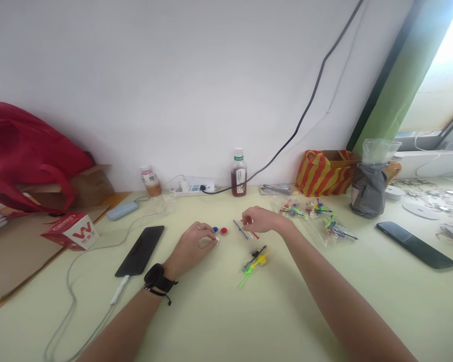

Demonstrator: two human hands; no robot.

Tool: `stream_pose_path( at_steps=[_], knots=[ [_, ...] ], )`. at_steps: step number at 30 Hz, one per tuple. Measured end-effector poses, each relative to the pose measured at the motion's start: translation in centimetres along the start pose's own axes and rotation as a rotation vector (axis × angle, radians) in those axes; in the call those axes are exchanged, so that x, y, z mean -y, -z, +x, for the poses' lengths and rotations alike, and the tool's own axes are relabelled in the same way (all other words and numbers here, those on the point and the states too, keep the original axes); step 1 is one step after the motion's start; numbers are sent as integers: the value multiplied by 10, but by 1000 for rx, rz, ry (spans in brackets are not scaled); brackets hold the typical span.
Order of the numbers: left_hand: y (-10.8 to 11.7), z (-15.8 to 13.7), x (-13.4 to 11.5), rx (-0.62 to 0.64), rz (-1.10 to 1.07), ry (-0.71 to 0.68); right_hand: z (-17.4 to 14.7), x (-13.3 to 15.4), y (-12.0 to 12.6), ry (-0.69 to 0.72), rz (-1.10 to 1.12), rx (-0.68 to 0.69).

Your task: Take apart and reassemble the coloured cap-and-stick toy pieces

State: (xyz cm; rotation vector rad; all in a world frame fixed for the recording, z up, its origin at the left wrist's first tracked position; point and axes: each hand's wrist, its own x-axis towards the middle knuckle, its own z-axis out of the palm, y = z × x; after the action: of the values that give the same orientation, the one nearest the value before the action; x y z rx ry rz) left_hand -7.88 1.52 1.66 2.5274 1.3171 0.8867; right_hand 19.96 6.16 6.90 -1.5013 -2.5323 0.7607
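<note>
My left hand (192,247) rests low over the table, thumb and fingertips pinched at a small white piece (217,241). Just beyond those fingertips lie a blue round cap (215,229) and a red round cap (223,231). Fingers bent downward, my right hand (261,220) is closed over thin plastic sticks; what its fingertips grip is hidden. A blue stick (240,229) lies to its left, and a red stick (255,235) shows below it. Between my forearms is a small cluster of plastic parts, with a yellow piece (262,259), a green piece (246,276) and a black stick (259,253).
Clear bags of coloured parts (335,230) lie right of my right hand. A dark bottle (239,173) and a power strip (200,186) stand by the wall. Phones (140,251) lie on both sides, the left one cabled. A red box (73,232) sits at left.
</note>
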Motion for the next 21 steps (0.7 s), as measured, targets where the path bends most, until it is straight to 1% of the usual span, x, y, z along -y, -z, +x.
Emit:
stream_pose_path(
  at_steps=[1, 3, 5, 6, 8, 10, 13, 16, 18, 21],
  knots=[
    [0, 0, 1, -2, 11, 10, -2, 0, 3, 33, 8, 67],
    [-1, 0, 3, -6, 17, 20, -6, 1, 7, 95, 26, 242],
    [-2, 0, 4, 1, 8, 16, -8, 0, 8, 124, 34, 405],
    [-3, 0, 5, 8, 4, 11, -8, 0, 7, 119, 34, 457],
    [-4, 0, 6, 13, 1, 4, -6, 0, 5, 93, 31, 489],
    [-4, 0, 7, -3, 7, 10, -4, -1, 3, 89, 31, 459],
    [-4, 0, 3, -66, -6, 33, -2, -3, 4, 123, 43, 353],
    [-3, 0, -5, -121, -73, 27, -1, -4, 6, 135, 80, 240],
    [-4, 1, -13, -125, -145, 38, -1, -1, 6, 151, 149, 161],
    [-10, 2, -23, -77, -362, 140, -1, 12, 2, 200, 345, 66]
  ],
)
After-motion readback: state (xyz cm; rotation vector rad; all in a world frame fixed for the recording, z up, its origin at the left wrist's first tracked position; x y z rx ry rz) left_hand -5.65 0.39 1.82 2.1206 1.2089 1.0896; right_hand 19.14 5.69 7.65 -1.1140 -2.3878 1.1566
